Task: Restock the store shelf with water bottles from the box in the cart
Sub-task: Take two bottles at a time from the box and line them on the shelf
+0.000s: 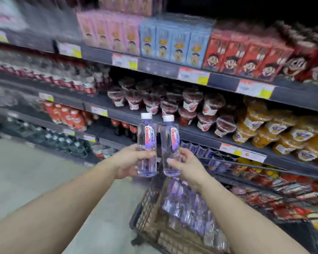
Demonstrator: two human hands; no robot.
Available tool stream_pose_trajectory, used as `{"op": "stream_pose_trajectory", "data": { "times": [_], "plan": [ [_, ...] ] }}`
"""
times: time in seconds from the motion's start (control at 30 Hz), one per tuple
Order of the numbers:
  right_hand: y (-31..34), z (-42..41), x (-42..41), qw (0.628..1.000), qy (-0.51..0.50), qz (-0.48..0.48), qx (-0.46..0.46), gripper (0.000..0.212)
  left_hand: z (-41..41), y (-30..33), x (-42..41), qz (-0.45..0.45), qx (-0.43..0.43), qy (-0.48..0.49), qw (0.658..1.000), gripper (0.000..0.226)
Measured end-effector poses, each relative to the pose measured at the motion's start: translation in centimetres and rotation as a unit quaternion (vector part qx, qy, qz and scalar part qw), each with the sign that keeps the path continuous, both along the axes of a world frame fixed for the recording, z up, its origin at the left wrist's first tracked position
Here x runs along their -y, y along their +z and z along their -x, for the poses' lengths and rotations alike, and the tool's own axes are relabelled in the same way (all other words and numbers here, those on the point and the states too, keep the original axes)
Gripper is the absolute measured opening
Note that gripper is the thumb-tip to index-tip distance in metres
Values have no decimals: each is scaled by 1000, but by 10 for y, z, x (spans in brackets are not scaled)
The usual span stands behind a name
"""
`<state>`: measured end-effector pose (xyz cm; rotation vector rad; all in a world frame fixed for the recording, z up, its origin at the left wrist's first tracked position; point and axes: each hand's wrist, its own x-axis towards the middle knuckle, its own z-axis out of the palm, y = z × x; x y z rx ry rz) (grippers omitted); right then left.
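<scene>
Water bottles upright | left hand (130, 162) fingers curled round left bottle (147, 143) | right hand (186, 165) fingers round right bottle (170, 145)

The left hand (130, 162) grips a clear plastic water bottle with a white cap (146, 143) around its lower half, holding it upright. Just beside it, the right hand (186, 166) holds a second clear white-capped water bottle (170, 145) the same way; whether the two touch is unclear. Below them stands a dark wire-mesh shopping cart (147, 204) carrying a pack of clear bottles (187, 204). Behind, dark grey store shelves (154, 118) hold red-lidded cups (191, 101), orange fruit cups (275, 132) and cartoon-printed cartons (174, 43).
</scene>
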<state>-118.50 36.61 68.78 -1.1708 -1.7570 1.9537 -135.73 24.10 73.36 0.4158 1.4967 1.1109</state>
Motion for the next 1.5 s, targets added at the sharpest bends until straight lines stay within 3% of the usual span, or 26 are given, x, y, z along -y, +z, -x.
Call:
{"op": "stream_pose_trajectory", "data": {
  "times": [0.1, 0.17, 0.2, 0.33, 0.4, 0.47, 0.6, 0.67, 0.83, 0.9, 1.03, 1.13, 1.23, 1.37, 1.5],
  "plan": [
    [50, 78, 33, 997, 41, -54, -38, 70, 65, 46, 47, -63, -37, 23, 997, 50],
    [83, 132, 67, 992, 68, -76, -74, 37, 111, 78, 85, -93, -65, 50, 992, 28],
    [101, 159, 87, 990, 77, -76, -94, 29, 135, 95, 105, -100, -75, 66, 990, 27],
    [149, 260, 164, 978, 87, -88, -168, 31, 221, 153, 192, -141, -134, 99, 976, 74],
    [168, 305, 194, 972, 87, -78, -203, 52, 257, 178, 228, -156, -155, 130, 967, 61],
    [183, 345, 217, 968, 102, -65, -220, 69, 284, 198, 257, -178, -170, 163, 955, 31],
    [209, 406, 248, 960, 128, -92, -233, 41, 333, 217, 297, -220, -183, 207, 936, 11],
    [216, 435, 258, 956, 133, -113, -236, 43, 359, 218, 312, -220, -196, 230, 928, 12],
    [227, 503, 273, 946, 155, -149, -242, 38, 417, 218, 336, -213, -188, 265, 922, 21],
    [228, 538, 275, 941, 179, -156, -243, 36, 447, 218, 341, -213, -195, 272, 918, 15],
    [229, 612, 269, 932, 209, -172, -241, 53, 515, 216, 335, -218, -212, 281, 910, 6],
    [236, 671, 258, 925, 243, -182, -229, 36, 570, 219, 328, -212, -206, 291, 910, 13],
    [242, 729, 245, 921, 253, -191, -226, 56, 622, 222, 320, -205, -200, 306, 908, 21],
    [246, 802, 236, 920, 252, -200, -225, 24, 685, 220, 316, -200, -198, 328, 902, 26],
    [245, 857, 233, 921, 240, -208, -226, 28, 752, 216, 306, -210, -172, 320, 908, 29]
  ]
}}
